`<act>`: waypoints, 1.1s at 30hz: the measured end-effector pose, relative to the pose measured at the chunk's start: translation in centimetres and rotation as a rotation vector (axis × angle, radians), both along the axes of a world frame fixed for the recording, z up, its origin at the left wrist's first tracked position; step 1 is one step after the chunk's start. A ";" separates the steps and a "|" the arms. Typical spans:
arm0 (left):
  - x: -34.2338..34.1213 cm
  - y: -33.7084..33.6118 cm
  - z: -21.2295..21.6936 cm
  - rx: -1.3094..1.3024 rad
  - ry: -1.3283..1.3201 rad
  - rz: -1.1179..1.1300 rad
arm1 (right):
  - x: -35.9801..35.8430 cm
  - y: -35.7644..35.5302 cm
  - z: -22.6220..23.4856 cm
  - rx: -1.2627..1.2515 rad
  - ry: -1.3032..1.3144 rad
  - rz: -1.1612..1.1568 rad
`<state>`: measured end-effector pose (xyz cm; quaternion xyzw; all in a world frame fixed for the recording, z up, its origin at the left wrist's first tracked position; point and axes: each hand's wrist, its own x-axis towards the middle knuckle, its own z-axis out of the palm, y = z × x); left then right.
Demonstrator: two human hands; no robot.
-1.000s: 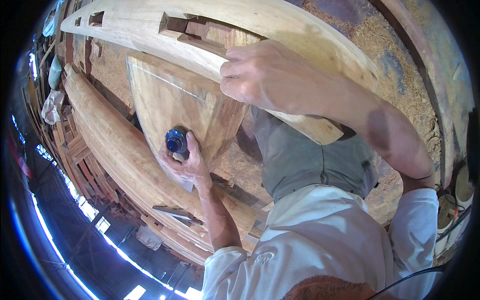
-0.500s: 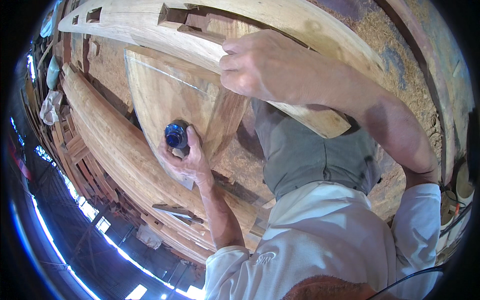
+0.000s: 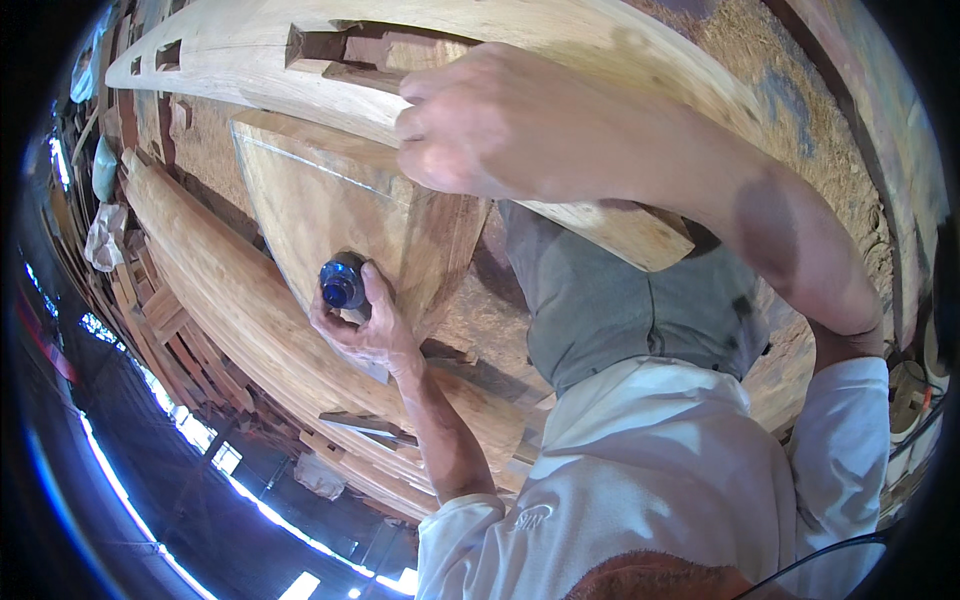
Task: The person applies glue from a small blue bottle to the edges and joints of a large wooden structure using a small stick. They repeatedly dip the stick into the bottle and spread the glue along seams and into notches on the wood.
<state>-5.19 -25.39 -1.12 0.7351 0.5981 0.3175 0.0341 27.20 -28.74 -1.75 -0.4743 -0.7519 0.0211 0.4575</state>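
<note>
My left hand [image 3: 378, 335] is wrapped around a small dark bottle with a blue top [image 3: 342, 284], held over a thick wooden block [image 3: 300, 200] with a pale line drawn across its face. My right hand [image 3: 460, 135] is closed, knuckles up, over the long curved timber [image 3: 240, 70] beyond the block. Its fingers curl underneath, so whatever they grip is hidden. Beside that hand, the timber has a long rectangular slot [image 3: 350, 50] cut into it. A squared wooden end [image 3: 665, 248] shows below my right forearm, close to my lap.
Long curved planks [image 3: 210, 270] lie stacked on the left, with a loose metal-edged tool or strip [image 3: 365, 427] on them. Many wood offcuts [image 3: 185, 340] are piled farther left. Sawdust [image 3: 830, 160] covers the ground at the right. A cable [image 3: 820, 555] runs by my right side.
My right hand has shifted slightly left over the curved timber, still closed. The whole view has also moved a little. My left hand keeps its hold on the bottle.
</note>
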 end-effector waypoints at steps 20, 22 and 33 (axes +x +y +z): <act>0.6 0.0 0.3 0.031 0.018 -0.012 | 1.8 -1.6 0.9 0.106 0.101 -0.028; 0.2 0.1 0.4 0.010 0.011 -0.004 | 2.9 -2.4 1.2 0.054 0.193 -0.011; -0.4 0.1 -0.4 0.003 -0.066 -0.019 | 8.5 -9.0 -0.1 -0.072 0.428 -0.165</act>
